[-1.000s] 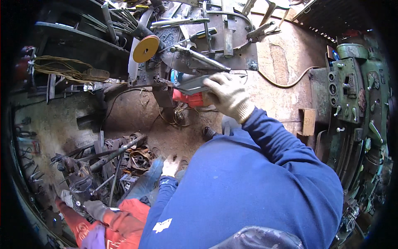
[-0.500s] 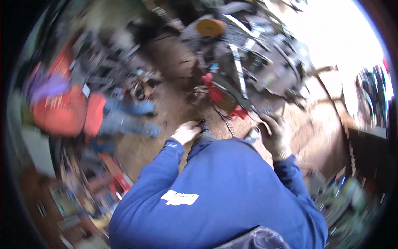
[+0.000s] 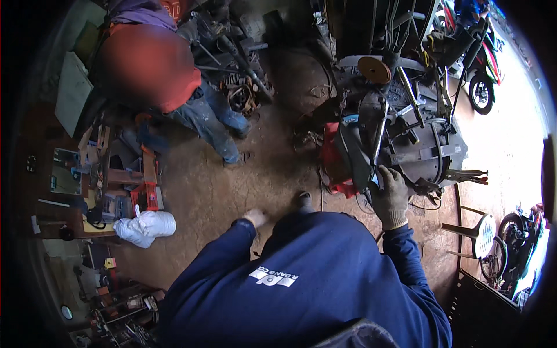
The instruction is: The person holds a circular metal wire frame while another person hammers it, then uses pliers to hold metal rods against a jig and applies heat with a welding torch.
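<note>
My right hand (image 3: pixel 390 197), in a greyish work glove, is at the near edge of a round metal workbench (image 3: pixel 449 153). Its fingers curl beside the lower end of a dark grey panel (image 3: pixel 354 155); what lies between them is hidden. Behind that panel shows a red piece (image 3: pixel 331 162). A long metal bar (image 3: pixel 380 130) slants above the glove. My left hand (image 3: pixel 255 217) hangs low beside my body, over the brown floor, with its fingers too small and indistinct to read. No object shows in it.
A person in a red top (image 3: pixel 148 66) stands bent at the upper left. A white sack (image 3: pixel 148 226) sits beside cluttered shelves on the left. Locking pliers (image 3: pixel 467 176) jut from the bench. A white chair (image 3: pixel 484 235) and motorcycles stand at the right.
The view has turned and steadied, so the bench and the other person appear elsewhere in it. My right hand stays by the bench edge; my left hand shows lower, nearer my body.
</note>
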The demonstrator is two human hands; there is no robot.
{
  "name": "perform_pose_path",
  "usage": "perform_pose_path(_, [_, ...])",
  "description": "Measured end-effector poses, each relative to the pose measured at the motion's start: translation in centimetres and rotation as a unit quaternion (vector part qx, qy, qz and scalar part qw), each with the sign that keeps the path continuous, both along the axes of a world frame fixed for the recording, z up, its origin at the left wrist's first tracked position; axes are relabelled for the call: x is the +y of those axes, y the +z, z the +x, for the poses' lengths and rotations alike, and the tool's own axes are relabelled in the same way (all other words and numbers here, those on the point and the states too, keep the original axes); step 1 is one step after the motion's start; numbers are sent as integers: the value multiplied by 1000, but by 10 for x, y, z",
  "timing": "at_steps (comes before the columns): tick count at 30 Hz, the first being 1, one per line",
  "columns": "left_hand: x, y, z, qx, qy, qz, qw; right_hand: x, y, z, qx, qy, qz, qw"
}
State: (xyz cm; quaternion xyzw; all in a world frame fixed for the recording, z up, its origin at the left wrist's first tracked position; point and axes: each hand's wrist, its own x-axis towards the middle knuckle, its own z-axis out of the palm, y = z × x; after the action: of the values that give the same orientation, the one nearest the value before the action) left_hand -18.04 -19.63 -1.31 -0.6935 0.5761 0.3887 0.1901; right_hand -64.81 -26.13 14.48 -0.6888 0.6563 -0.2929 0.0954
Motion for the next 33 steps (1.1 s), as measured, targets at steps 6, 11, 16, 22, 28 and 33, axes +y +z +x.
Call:
perform_pose_path(6, [26, -35, 42, 63, 15, 55, 996, -10, -10, 16, 13, -67, 56, 996])
perform_pose_path(11, [-41, 0, 19, 87, 67, 36, 993, -21, -8, 26, 85, -138, 83, 983])
perform_pose_path(16, [-77, -10, 52, 116, 86, -35, 989, -33, -19, 29, 100, -162, 107, 976])
perform_pose_path(22, [-98, 5, 75, 53, -17, 35, 998, -47, -14, 45, 138, -229, 220, 938])
perform_pose_path(28, [-111, -27, 100, 26, -63, 77, 995, -45, -8, 54, 126, -262, 252, 923])
perform_pose_path(33, [-136, -27, 94, 32, -81, 69, 994, -44, 7, 66, 114, -285, 268, 913])
